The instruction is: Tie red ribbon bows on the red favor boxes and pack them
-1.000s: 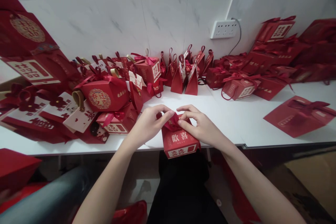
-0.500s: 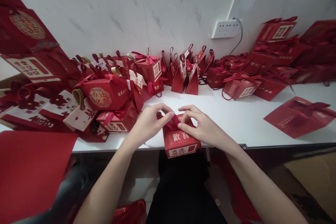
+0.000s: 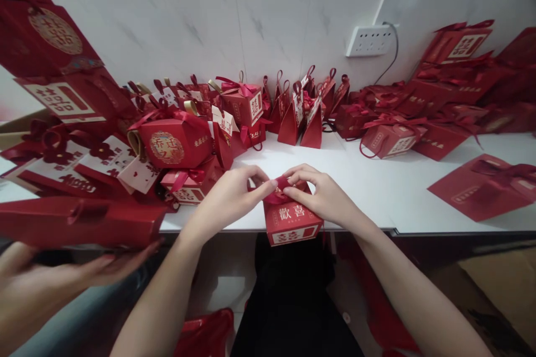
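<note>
A small red box [image 3: 293, 220] with gold characters on its top and a white label on its front sits at the table's front edge between my hands. A dark red ribbon [image 3: 277, 195] lies on top of it. My left hand [image 3: 240, 192] pinches the ribbon from the left, thumb and index finger together. From the right, my right hand [image 3: 320, 195] has its fingers closed on the ribbon too, its thumb over the box top. The exact shape of the knot or loop is partly hidden by the fingers.
Red gift boxes [image 3: 173, 142] crowd the left; triangular boxes [image 3: 291, 122] stand behind. More boxes [image 3: 438, 89] are piled right, with one box [image 3: 473, 189] nearer. A co-worker's hands [image 3: 84, 279] hold a red box [image 3: 79, 220] at the lower left. A power strip [image 3: 371, 41] is on the wall.
The co-worker's hands have come into view at the left, and the large red piece there now shows as a long box. My hands stay at the ribbon; the view has shifted slightly.
</note>
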Motion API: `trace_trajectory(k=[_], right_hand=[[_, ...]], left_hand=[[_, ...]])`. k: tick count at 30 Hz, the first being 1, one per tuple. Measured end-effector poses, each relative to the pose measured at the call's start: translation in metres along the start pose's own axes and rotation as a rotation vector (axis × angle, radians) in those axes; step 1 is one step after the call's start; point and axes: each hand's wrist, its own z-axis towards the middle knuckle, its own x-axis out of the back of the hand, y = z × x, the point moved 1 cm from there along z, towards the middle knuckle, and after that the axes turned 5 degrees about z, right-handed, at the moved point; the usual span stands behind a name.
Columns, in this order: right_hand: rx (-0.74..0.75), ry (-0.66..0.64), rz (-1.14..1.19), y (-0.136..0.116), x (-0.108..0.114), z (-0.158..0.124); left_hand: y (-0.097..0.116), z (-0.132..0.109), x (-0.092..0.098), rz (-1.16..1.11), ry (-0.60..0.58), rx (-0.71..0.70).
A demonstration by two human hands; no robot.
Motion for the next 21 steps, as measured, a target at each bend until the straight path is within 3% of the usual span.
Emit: trace_trajectory(k=[4, 8, 15, 21], right_hand=[[0.035, 0.012, -0.026, 0.000, 0.000, 0.000], [0.095, 0.028, -0.066, -0.005, 0.000, 0.001], [0.134, 0.005, -0.139, -0.010, -0.001, 0.002], [0.109, 0.000, -0.128, -0.008, 0.000, 0.002]], left_hand=[[0.000, -0.015, 0.011, 0.117, -0.095, 0.038], [0.001, -0.023, 0.012, 0.149, -0.106, 0.027], [0.004, -0.027, 0.007, 0.092, -0.092, -0.077], [0.010, -0.025, 0.013, 0.212, -0.141, -0.185]])
